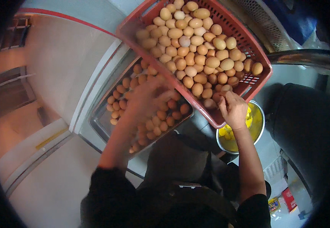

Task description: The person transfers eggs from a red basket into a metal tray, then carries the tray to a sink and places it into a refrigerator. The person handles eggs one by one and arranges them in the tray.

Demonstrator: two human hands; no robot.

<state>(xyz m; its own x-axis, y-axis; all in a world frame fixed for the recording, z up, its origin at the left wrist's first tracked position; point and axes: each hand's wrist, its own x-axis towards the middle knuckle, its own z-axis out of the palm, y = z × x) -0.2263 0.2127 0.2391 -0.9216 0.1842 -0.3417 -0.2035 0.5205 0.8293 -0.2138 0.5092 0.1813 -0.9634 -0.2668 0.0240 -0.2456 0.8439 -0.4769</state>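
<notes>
A red plastic crate [192,99] with slotted walls is heaped with brown eggs [193,54]. Below its left side lies a shallow metal tray [98,121] bearing several rows of eggs [161,115]. My left hand [160,89], blurred, reaches over this tray next to the crate's wall; whether it holds an egg is hidden. At the crate's near right corner, my right hand [233,107] has its fingers bent beside the eggs there, and its grip is unclear. Partly behind my right hand and wrist is a round metal bowl [260,134] containing yellow egg yolks [249,119].
A large dark rounded container [301,114] stands on the right. A metal tube [301,58] runs behind the crate's right corner. On the left is a pale wall panel [59,57] with a red edge. Small colourful packets [289,199] lie at the lower right.
</notes>
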